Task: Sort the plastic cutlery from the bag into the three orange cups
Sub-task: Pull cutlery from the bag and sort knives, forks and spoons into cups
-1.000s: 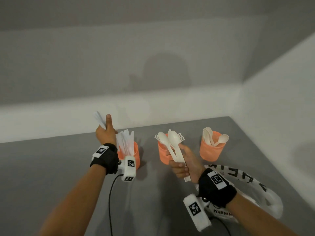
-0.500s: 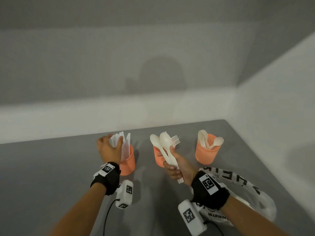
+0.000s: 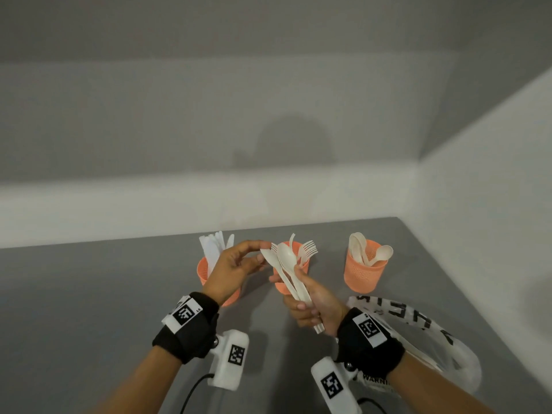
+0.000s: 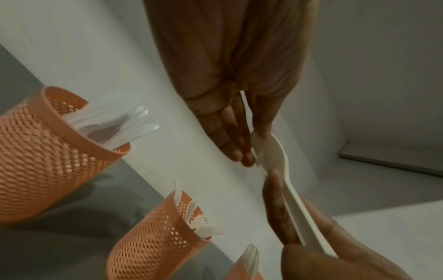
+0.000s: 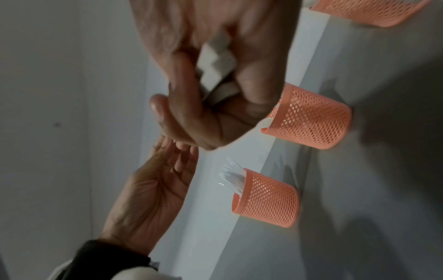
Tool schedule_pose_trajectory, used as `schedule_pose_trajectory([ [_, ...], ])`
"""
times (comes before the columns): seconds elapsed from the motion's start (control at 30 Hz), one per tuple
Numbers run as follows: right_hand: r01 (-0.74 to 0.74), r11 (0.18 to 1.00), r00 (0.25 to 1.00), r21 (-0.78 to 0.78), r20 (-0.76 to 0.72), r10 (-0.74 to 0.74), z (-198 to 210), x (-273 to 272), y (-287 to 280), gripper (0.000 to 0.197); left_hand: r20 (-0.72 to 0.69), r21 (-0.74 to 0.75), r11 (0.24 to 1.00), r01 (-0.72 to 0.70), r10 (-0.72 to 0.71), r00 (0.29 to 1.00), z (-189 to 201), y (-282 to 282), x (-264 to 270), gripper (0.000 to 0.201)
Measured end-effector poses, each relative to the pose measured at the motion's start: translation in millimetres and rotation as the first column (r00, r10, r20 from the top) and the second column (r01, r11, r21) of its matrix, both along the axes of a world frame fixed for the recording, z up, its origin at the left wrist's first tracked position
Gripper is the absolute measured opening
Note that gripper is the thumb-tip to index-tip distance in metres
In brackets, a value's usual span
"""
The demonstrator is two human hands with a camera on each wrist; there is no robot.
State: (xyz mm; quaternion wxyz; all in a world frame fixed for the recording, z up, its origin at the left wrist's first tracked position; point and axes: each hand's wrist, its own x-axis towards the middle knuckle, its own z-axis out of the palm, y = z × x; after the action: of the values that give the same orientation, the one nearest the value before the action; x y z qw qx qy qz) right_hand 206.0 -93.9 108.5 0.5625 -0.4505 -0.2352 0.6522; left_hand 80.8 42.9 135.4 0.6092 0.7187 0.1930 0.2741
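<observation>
R hand: grip holds a fanned bunch of cream cutlery by the handles, fingers curled round them; heads point up & away, in front of the mid cup.
L hand: grip narrow, thumb & fingertips at the head of the leftmost piece in the bunch. L wrist view shows fingertips touching a spoon-like head; whether it's pinched yet, can't tell.
Left cup: clear/white knives standing in it, partly behind L hand.
Mid cup: forks inside, mostly hidden by the bunch.
Right cup: spoons inside, well apart from both hands.
Bag: lies on the table under/behind R wrist, printed lettering; contents not readable.
Step (my read): pulling one piece out of the bunch to drop in its cup.
Progress (my read): all 3 cups already have pieces; bunch in R hand not yet sorted.
Risk 1: pulling one piece drags its neighbours, since handles are stacked tight; R grip too loose = several slip onto the table.
Risk 2: wrong cup. Heads overlap, so fork vs spoon is easy to misread.
Risk 3: L wrist sits just beside the left cup; a quick swing could knock it over, as light mesh cups w/ tall knives look tippy.
Risk 4: thin plastic may flex or snap if yanked sideways.
</observation>
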Motion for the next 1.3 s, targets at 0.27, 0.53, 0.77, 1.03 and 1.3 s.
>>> schedule_pose_trajectory([
  [0.27,0.052,0.999,0.949,0.002,0.313,-0.05,1,-4,4,0.04,-0.059,0.111,0.99,-0.092,0.099,0.993,15,-9,4,0.017],
  [0.53,0.051,0.998,0.958,-0.04,0.283,-0.037,13,-3,3,0.044,-0.035,0.134,0.971,-0.199,0.206,0.978,18,-35,26,0.027],
  [0.77,0.21,0.971,0.776,0.112,0.585,-0.236,28,13,-2,0.034,0.019,0.236,0.933,-0.27,0.273,0.962,15,-50,46,0.031],
  [1.03,0.587,0.761,0.688,0.276,0.325,-0.648,54,80,-28,0.016,0.046,0.075,0.991,-0.114,0.111,0.993,-18,-95,58,0.008],
  [1.3,0.589,0.72,0.671,0.366,0.275,-0.688,79,145,-38,0.019,-0.417,0.258,0.925,0.279,-0.154,0.896,-70,-134,81,0.039],
])
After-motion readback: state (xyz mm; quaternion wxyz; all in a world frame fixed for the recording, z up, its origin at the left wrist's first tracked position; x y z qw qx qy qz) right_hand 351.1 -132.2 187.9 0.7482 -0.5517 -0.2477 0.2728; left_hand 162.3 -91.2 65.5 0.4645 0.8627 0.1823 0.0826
